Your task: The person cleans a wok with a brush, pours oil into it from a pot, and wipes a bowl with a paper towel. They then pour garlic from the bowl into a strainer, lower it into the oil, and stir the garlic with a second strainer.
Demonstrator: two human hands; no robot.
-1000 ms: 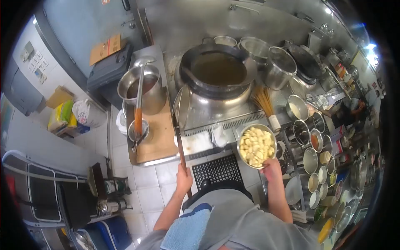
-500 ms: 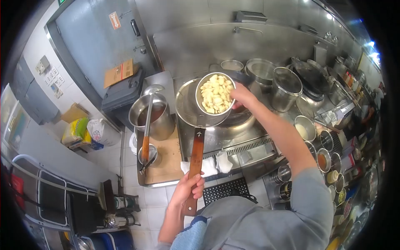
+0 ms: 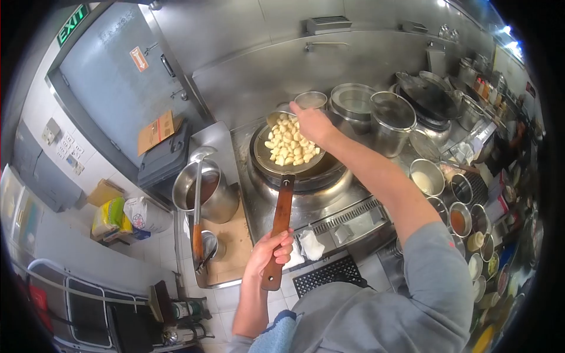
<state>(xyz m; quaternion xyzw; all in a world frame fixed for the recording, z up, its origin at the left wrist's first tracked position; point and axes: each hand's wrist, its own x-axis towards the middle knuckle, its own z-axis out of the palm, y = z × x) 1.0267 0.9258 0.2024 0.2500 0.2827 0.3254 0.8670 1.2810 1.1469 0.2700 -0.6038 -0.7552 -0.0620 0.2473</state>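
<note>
My left hand (image 3: 272, 254) is wrapped round the wooden handle (image 3: 282, 212) of a wide mesh strainer (image 3: 297, 169). The strainer is over a wok (image 3: 332, 178) on the stove. At its far side my right hand (image 3: 313, 125) grips the rim of a metal bowl (image 3: 273, 118), tipped towards me. Pale peeled cloves, which look like garlic (image 3: 291, 143), lie spread over the mesh below the bowl. My right hand and the cloves hide much of the bowl.
Left of the stove stands a steel pot (image 3: 215, 197) of dark liquid, with a ladle (image 3: 198, 197) across it. Tall pots (image 3: 393, 126) line the back right. Several bowls of ingredients (image 3: 459, 219) sit at right. A cardboard piece (image 3: 158, 133) rests on a dark bin (image 3: 162, 162).
My right hand has tipped the bowl, and the cloves have gone from it onto the strainer. My left hand keeps its hold on the handle. The camera view has shifted.
</note>
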